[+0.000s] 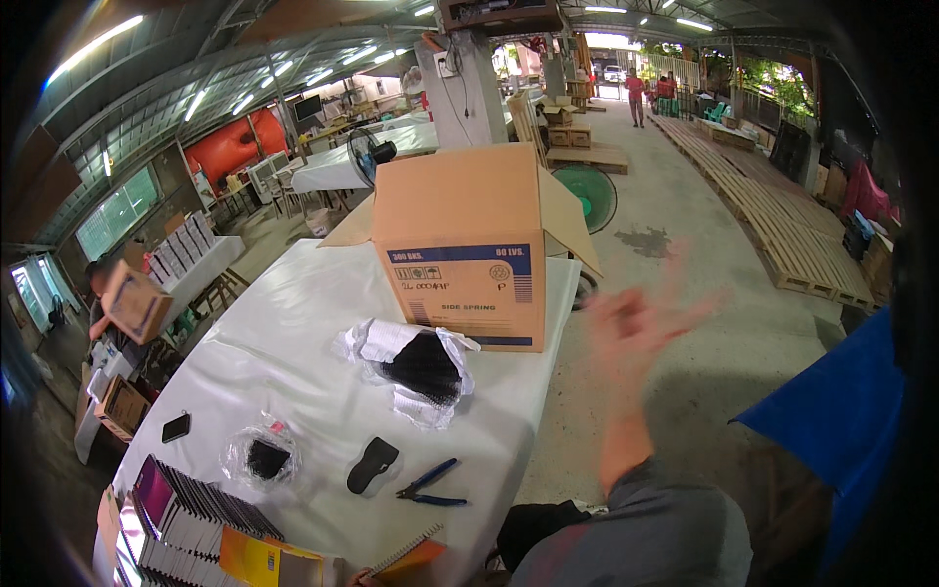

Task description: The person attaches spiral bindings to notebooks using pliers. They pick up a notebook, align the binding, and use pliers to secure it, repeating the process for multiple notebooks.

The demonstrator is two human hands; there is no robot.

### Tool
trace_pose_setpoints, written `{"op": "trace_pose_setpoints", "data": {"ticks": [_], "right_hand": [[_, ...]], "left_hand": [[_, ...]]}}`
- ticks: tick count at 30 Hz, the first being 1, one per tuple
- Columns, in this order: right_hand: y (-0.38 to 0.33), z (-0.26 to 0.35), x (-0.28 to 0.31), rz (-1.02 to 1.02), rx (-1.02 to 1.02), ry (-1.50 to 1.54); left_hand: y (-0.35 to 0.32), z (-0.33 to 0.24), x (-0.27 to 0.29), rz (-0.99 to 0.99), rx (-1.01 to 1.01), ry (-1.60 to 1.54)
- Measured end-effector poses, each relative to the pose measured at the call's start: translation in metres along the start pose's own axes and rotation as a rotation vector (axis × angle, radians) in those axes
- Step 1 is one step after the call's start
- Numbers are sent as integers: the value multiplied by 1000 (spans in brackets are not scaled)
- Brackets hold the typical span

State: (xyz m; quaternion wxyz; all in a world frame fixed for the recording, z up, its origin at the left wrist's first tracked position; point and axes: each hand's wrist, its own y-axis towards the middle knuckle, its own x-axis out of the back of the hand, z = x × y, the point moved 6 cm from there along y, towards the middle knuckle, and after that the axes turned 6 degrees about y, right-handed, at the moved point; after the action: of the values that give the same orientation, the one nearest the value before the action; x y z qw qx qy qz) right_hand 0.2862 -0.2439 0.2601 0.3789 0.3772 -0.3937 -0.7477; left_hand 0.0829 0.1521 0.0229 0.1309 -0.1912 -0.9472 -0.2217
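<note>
My right hand (pixel 631 318) is raised over the floor to the right of the table, blurred by motion. Its fingers look spread, and I see nothing in them. At the lower edge, a small part of my left hand (pixel 364 579) shows at the end of an orange spiral notebook (pixel 416 564), seemingly gripping it; most of that hand is out of frame. Nearby lie blue-handled cutting pliers (pixel 430 484) with their handles apart, and a black, curved flat object (pixel 374 466). Black spiral coils (pixel 423 370) rest in opened white wrapping (pixel 377 338).
A large open cardboard box (pixel 465 254) stands on the white-covered table (pixel 293 333). Stacked spiral notebooks (pixel 196 519), clear plastic wrap (pixel 245 445) and a phone (pixel 176 428) lie on the left. A person (pixel 117 323) carries a box there. Wooden pallets (pixel 753 196) line the right.
</note>
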Motion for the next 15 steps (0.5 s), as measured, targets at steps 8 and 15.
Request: {"op": "trace_pose_setpoints", "data": {"ticks": [8, 15], "right_hand": [[11, 2, 6, 262, -8, 104], [-248, -26, -115, 1670, 23, -70]], "left_hand": [[3, 6, 2, -1, 72, -75], [5, 5, -3, 11, 103, -109]]}}
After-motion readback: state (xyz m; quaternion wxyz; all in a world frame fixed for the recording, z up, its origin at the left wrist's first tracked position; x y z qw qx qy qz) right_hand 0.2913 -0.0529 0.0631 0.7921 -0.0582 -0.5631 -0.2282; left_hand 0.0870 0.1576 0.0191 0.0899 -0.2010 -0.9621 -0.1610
